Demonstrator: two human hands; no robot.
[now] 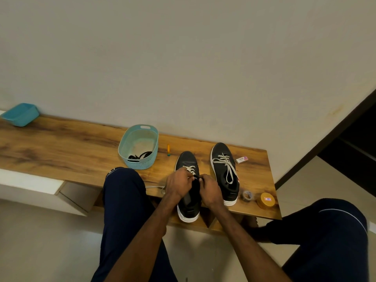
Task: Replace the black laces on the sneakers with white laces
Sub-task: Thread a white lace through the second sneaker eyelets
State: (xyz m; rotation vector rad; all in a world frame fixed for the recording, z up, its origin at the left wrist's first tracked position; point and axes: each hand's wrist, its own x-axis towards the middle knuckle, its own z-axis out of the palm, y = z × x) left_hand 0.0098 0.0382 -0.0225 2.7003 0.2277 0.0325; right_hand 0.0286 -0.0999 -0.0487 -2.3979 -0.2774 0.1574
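Left grip (179, 184) and right grip (210, 190) pinch the white lace (191, 169) on the half-laced sneaker (189, 208), at 9 o'clock of the finished sneaker (220, 151); a hard tug could pull its overhanging heel off the counter (61, 143).

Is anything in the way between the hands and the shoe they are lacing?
No, nothing visible. The left hand and right hand are on the near sneaker, pinching its white lace. The second sneaker stands apart to its right and the basket to its left.
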